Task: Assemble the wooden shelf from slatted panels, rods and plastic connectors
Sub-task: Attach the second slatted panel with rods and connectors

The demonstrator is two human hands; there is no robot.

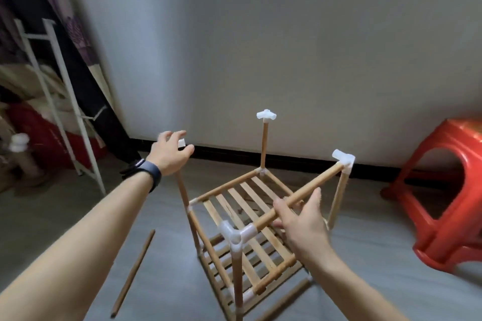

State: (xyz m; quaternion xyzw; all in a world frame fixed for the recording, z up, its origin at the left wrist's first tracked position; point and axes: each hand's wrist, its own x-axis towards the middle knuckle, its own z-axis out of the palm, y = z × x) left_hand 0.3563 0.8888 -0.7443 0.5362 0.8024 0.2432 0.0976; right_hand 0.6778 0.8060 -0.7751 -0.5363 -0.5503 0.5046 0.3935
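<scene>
Two hands, two slatted panels

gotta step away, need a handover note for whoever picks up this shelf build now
Left hand grips the left connector atop the left post. Right hand grips the top rod, which runs between the near connector and the right connector.
Done: upper panel and lower panel in, four posts up and capped.
Left: other top rods; the far connector holds none. A loose rod lies on the floor at left, a second rod in front.
</scene>
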